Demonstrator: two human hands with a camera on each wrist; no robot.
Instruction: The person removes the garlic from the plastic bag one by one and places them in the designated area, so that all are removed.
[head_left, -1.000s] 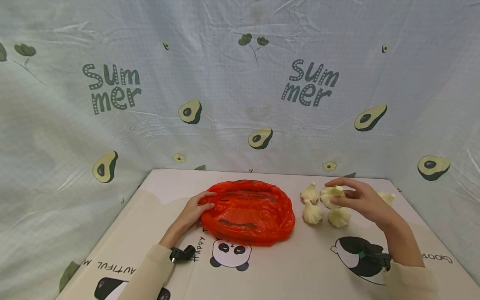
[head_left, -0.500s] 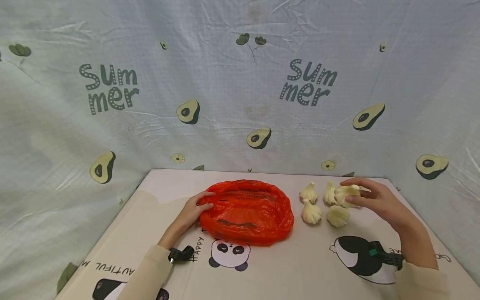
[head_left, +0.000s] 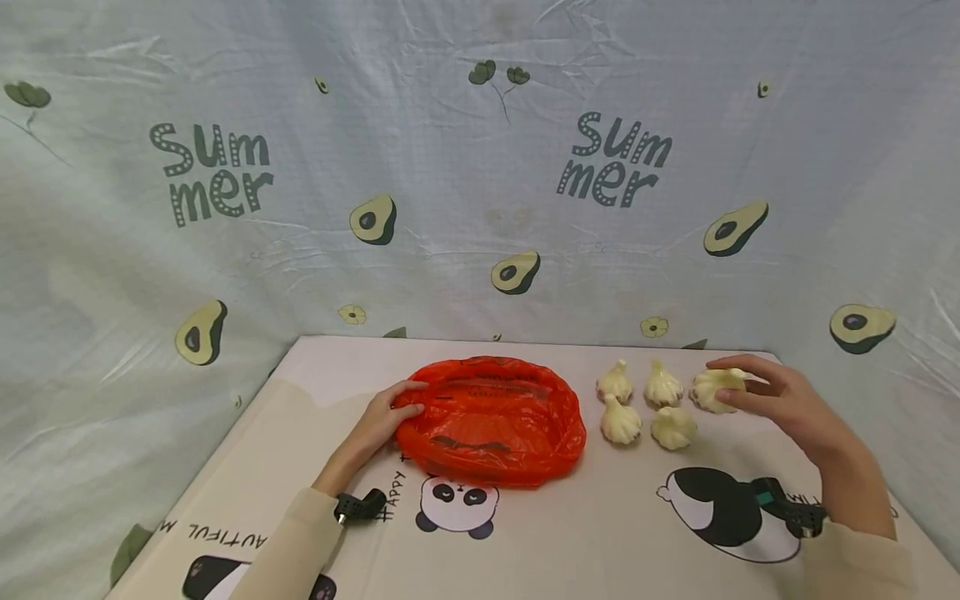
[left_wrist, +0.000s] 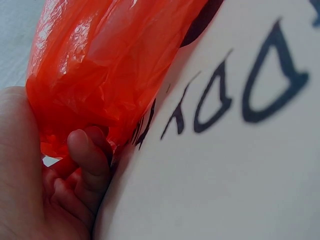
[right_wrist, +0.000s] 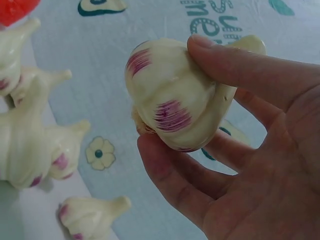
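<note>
A red plastic bag (head_left: 487, 421), its mouth spread wide and its rim rolled, lies left of centre on the table in the head view. My left hand (head_left: 384, 414) grips its left side; in the left wrist view the fingers (left_wrist: 90, 155) are curled against the thin red film, partly hidden. Off to the right, my right hand (head_left: 787, 400) pinches a garlic bulb (right_wrist: 172, 95), cream with purple streaks, between thumb and fingers. Beside it stand several more garlic bulbs, including a front-left one (head_left: 621, 421) and a back one (head_left: 663, 385).
The light table (head_left: 555, 533) is printed with pandas and lettering. Behind and at both sides hangs a pale sheet (head_left: 450, 167) with avocado prints. Another garlic bulb (right_wrist: 92, 215) lies apart from the group in the right wrist view.
My right hand has moved rightward with the garlic bulb, uncovering another bulb in the back row. The left hand stays on the bag.
</note>
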